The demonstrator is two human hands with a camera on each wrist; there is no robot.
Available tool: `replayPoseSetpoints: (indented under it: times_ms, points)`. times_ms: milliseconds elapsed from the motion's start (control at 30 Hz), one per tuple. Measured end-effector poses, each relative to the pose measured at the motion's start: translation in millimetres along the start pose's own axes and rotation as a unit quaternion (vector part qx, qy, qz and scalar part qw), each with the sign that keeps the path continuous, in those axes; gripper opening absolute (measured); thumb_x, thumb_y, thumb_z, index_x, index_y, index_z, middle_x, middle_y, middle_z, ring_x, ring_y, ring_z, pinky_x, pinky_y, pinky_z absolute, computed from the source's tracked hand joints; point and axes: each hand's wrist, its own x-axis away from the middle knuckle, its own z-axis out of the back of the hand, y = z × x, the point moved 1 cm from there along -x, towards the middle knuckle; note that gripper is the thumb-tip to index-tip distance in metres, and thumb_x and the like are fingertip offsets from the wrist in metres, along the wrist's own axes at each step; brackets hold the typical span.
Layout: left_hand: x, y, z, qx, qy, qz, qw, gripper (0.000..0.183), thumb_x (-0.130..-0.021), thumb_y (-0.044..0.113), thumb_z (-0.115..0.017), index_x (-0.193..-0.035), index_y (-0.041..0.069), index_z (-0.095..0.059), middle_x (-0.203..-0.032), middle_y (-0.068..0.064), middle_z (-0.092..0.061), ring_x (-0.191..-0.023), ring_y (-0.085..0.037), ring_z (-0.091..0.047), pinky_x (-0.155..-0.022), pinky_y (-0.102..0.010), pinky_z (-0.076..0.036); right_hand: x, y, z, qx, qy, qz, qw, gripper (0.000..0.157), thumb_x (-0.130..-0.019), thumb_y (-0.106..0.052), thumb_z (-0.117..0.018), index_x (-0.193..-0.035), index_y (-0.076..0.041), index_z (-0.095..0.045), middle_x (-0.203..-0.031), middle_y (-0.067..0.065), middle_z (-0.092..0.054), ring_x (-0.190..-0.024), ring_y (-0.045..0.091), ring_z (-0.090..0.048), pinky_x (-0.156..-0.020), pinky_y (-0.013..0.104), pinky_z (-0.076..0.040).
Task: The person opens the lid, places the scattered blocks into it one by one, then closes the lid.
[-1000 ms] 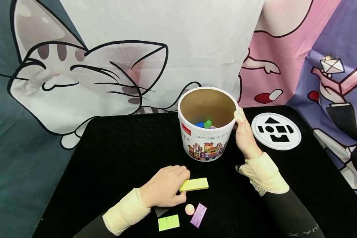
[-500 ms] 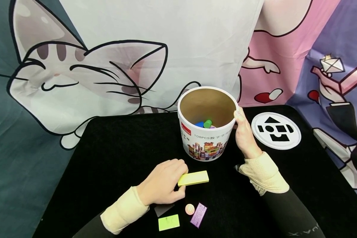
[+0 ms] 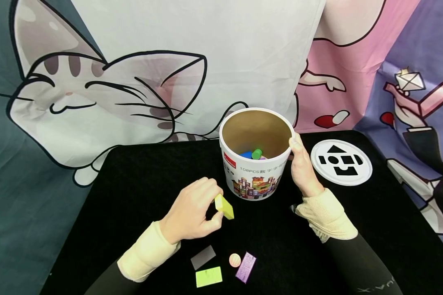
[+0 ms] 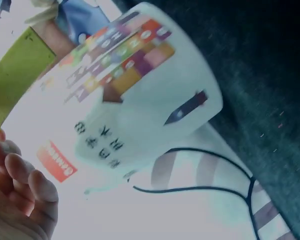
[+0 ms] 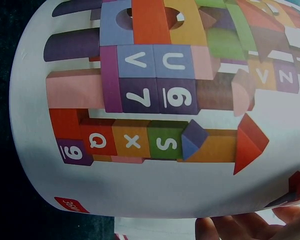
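Note:
In the head view, my left hand [image 3: 192, 209] pinches a yellow block [image 3: 224, 207] between thumb and fingers, held tilted above the black cloth just front-left of a white bucket [image 3: 258, 184]. The same yellow block [image 4: 15, 75] appears at the left edge of the left wrist view, beside the bucket's printed side. My right hand [image 3: 304, 170] grips the bucket's rim on the right. Inside lie a green cylinder [image 3: 256, 154], a blue block [image 3: 246, 155] and part of a purplish piece. The right wrist view is filled by the bucket's wall [image 5: 165, 185], with fingertips below.
Near the front lie a dark grey block [image 3: 203, 257], a light green block [image 3: 208, 277], a round pinkish piece [image 3: 234, 260] and a purple block [image 3: 245, 267]. A white lid with shaped holes [image 3: 325, 171] rests right of the bucket. A printed cloth [image 3: 243, 53] hangs behind.
My left hand has lifted the yellow block up and leftward from near the loose pieces, and turned it. The dark grey block is now uncovered. My right hand keeps its grip on the bucket.

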Motion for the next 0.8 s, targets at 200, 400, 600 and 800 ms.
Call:
replayPoseSetpoints:
  times_ms: [200, 400, 600, 800]
  points:
    - [-20.0, -4.3, 16.2, 0.009, 0.056, -0.008, 0.9984, 0.026, -0.075, 0.026, -0.065, -0.095, 0.009, -0.061, -0.082, 0.003, -0.052, -0.073, -0.014, -0.044, -0.065, -0.028, -0.041, 0.2, 0.2, 0.5, 0.01, 0.006, 0.006, 1.0, 0.057, -0.108, -0.03, -0.026, -0.157, -0.003, -0.038, -0.152, 0.016, -0.044, -0.136, 0.022, -0.038, -0.115, 0.034, -0.026]
    - [-43.3, -4.6, 34.4, 0.025, 0.116, -0.013, 0.9929, 0.026, -0.074, 0.021, -0.064, -0.097, 0.008, -0.062, -0.082, 0.001, -0.051, -0.073, -0.014, -0.045, -0.065, -0.028, -0.04, 0.5, 0.1, 0.2, 0.01, 0.004, 0.009, 1.0, 0.057, -0.108, -0.03, -0.026, -0.156, -0.001, -0.038, -0.152, 0.017, -0.043, -0.137, 0.023, -0.037, -0.118, 0.035, -0.023]
    - [-65.8, -5.8, 48.3, 0.034, 0.163, -0.022, 0.9858, 0.026, -0.078, 0.021, -0.064, -0.097, 0.004, -0.061, -0.086, -0.004, -0.057, -0.078, -0.021, -0.054, -0.072, -0.035, -0.048, 0.2, 0.7, -0.1, 0.006, 0.004, 0.009, 1.0, 0.057, -0.108, -0.031, -0.027, -0.156, 0.0, -0.038, -0.151, 0.018, -0.043, -0.137, 0.026, -0.037, -0.118, 0.037, -0.023]
    - [-81.3, -7.0, 51.9, 0.047, 0.196, -0.022, 0.9793, 0.027, -0.08, 0.02, -0.063, -0.099, 0.002, -0.063, -0.09, -0.008, -0.064, -0.083, -0.022, -0.061, -0.078, -0.037, -0.052, 0.0, 1.2, -0.1, 0.002, 0.002, 0.013, 1.0, 0.058, -0.108, -0.031, -0.027, -0.156, 0.0, -0.037, -0.153, 0.018, -0.042, -0.139, 0.026, -0.036, -0.12, 0.037, -0.021]
